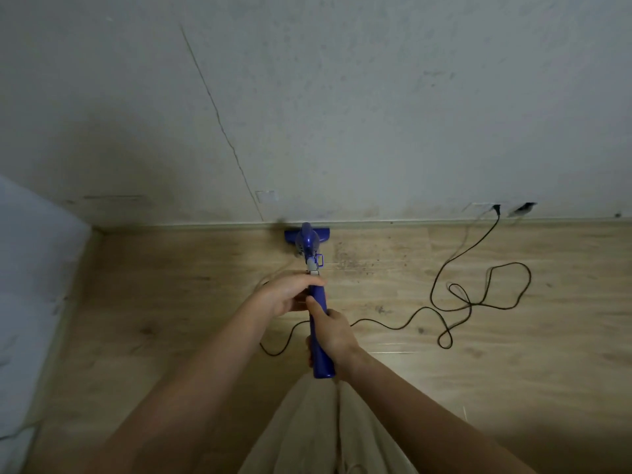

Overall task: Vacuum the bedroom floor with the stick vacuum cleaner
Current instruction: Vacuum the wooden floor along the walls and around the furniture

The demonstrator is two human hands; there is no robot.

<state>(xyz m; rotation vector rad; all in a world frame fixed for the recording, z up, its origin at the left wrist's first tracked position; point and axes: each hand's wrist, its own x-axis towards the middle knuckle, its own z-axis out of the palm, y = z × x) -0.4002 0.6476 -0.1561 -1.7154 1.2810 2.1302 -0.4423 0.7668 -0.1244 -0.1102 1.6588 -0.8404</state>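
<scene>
A blue stick vacuum cleaner (309, 242) stands in front of me on the wooden floor (513, 354). Its floor head (290, 234) sits right against the skirting at the foot of the wall. My left hand (285, 295) grips the upper part of the blue handle (321, 357), just below the grey joint. My right hand (331, 333) grips the handle lower down, thumb lying along its top. Dark specks of dirt (359, 261) lie on the floor just right of the vacuum body.
The black power cord (478, 302) runs from under my hands in loose loops across the floor to a plug in a wall socket (496, 209) at the right. A second socket (523, 208) is beside it. A pale mattress or bed edge (30, 285) fills the left.
</scene>
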